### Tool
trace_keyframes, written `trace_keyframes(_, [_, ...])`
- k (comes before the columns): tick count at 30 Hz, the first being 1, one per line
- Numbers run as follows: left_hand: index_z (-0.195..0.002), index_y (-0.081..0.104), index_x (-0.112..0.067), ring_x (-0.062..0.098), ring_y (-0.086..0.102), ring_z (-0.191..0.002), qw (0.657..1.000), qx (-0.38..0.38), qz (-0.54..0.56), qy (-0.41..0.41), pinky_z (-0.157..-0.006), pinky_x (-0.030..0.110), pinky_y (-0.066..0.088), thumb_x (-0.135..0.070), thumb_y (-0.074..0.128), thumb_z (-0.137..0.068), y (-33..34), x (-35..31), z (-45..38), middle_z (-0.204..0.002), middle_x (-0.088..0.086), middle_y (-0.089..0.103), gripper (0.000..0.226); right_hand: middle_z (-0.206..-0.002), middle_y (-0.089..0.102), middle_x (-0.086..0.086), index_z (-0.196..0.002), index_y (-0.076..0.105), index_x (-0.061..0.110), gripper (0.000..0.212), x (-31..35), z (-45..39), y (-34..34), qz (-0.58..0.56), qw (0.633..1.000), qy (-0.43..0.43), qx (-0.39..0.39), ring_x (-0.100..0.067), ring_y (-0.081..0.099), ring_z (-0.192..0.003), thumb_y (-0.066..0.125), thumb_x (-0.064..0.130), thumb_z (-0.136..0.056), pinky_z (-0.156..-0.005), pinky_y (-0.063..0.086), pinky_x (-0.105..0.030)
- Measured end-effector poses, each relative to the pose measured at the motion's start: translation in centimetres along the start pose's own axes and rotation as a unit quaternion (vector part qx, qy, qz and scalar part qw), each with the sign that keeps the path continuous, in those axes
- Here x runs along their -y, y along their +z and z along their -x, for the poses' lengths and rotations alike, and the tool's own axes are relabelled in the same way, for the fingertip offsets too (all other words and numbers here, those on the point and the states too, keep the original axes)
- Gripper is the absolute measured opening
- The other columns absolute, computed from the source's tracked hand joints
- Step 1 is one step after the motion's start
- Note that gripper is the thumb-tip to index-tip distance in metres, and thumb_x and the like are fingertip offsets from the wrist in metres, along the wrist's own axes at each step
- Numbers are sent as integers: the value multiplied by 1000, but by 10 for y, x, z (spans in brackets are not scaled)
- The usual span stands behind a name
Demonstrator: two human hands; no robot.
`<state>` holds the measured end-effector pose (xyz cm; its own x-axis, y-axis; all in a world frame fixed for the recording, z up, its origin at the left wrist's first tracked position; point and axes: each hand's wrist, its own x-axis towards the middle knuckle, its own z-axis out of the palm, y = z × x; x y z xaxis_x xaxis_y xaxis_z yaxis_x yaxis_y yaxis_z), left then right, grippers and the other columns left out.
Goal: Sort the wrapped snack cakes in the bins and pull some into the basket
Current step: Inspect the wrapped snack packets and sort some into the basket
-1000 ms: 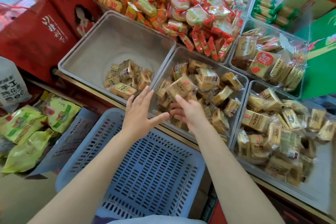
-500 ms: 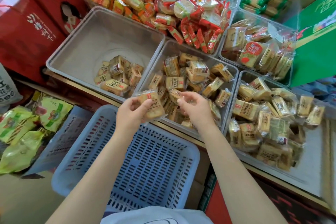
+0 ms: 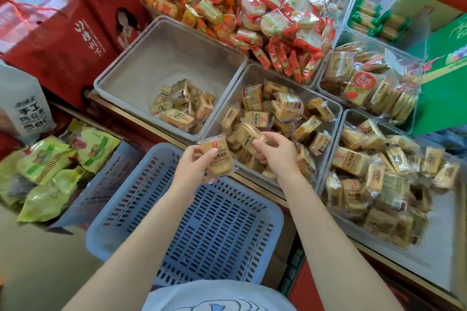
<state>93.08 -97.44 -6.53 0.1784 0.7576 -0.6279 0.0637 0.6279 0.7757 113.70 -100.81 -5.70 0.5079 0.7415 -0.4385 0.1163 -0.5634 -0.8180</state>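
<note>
A blue slotted basket (image 3: 141,209) stands in front of three clear bins of tan wrapped snack cakes. My left hand (image 3: 193,166) holds one wrapped cake (image 3: 221,156) over the basket's far rim. My right hand (image 3: 276,151) pinches another cake (image 3: 246,135) just above the front of the middle bin (image 3: 235,88), which is full of cakes. The left bin (image 3: 141,65) holds a small pile (image 3: 180,106) at its front right. The right bin (image 3: 434,257) is heaped with cakes.
Behind the bins lie more bins of orange and red wrapped snacks (image 3: 252,15), toast packs (image 3: 364,83) and green sticks (image 3: 371,20). Red gift boxes (image 3: 50,33) stand at the left, green bags (image 3: 50,166) below them, a green carton (image 3: 444,78) at the right.
My left hand has closed on a cake and drawn it back over the basket's rim. My right hand has picked a cake up out of the middle bin.
</note>
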Motion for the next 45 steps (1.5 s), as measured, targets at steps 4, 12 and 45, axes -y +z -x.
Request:
trace_keyframes(4, [-121, 56, -14, 25, 74, -90, 999, 16, 16, -28, -56, 30, 54, -26, 61, -102, -7, 5, 14, -115, 13, 74, 22, -101, 76, -7, -120, 71, 19, 26, 11, 45, -9, -147, 989, 2, 30, -15, 61, -77, 72, 24, -94, -69, 51, -27])
trace_keyframes(12, [-133, 56, -17, 26, 75, -101, 994, 104, 28, 5, -78, 40, 62, -50, 67, -95, -9, 22, 59, -119, 9, 75, 52, -102, 76, -16, -116, 69, 9, 20, -14, 121, 3, -160, 972, 24, 172, -21, 72, -83, 68, 16, -97, -76, 60, -32])
trace_keyframes(45, [-116, 61, -27, 24, 73, -99, 983, 179, -45, 21, -91, 49, 56, -45, 73, -80, -79, 22, 111, -103, 3, 77, 42, -77, 67, -1, -89, 63, 12, 12, 15, 192, 53, 23, 991, -102, 88, -2, 62, -65, 62, 10, -100, -66, 56, -22])
